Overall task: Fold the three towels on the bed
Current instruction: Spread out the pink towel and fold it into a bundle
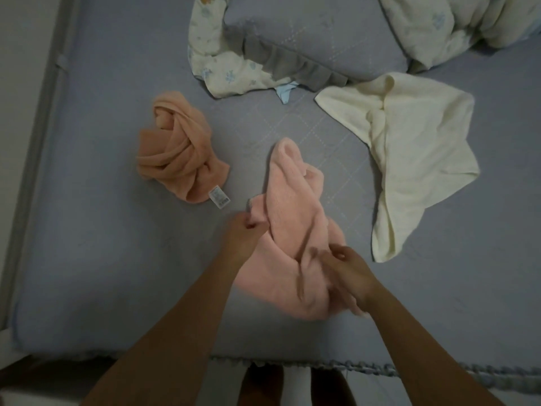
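Observation:
Three towels lie on the blue-grey bed (117,259). A crumpled pink towel (292,218) sits in the middle near the front edge. My left hand (243,235) pinches its left corner. My right hand (348,273) grips a bunched fold at the towel's lower right, blurred by motion. An orange towel (178,153) with a white tag lies twisted in a heap to the left. A cream towel (409,153) lies loosely spread to the right.
A grey pillow (316,39) and a floral quilt (456,22) are piled at the back of the bed. The bed's fringed front edge (351,367) runs along the bottom, with my feet below it. A wall borders the bed's left side.

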The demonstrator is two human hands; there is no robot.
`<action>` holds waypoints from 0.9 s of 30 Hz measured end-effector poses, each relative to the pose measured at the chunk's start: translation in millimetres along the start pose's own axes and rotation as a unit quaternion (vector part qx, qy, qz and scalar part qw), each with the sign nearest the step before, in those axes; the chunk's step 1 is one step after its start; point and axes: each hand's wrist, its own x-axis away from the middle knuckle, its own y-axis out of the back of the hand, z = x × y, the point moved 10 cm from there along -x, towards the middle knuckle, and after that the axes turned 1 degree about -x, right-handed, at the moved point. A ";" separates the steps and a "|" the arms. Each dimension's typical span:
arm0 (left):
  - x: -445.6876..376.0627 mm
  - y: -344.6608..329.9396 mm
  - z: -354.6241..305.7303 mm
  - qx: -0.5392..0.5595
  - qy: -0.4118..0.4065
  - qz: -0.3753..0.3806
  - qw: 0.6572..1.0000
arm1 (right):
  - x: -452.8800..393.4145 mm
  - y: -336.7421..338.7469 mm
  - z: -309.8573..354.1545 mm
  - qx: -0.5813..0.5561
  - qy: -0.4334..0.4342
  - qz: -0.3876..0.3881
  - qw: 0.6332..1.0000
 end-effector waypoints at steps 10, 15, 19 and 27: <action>94.2 13.5 124.1 0.132 0.210 0.053 0.967 | 44.8 43.3 -52.5 0.030 -0.039 -0.071 0.996; 121.4 -14.6 178.3 -0.243 0.196 0.236 0.920 | 7.8 15.0 1.3 0.156 0.108 -0.085 0.978; 71.0 5.9 107.0 -0.006 0.082 0.053 0.995 | -16.5 -48.8 65.0 0.313 0.248 -0.026 0.916; 50.5 2.6 27.6 0.088 -0.018 0.027 0.996 | 6.2 -25.7 24.3 0.031 0.174 -0.045 0.983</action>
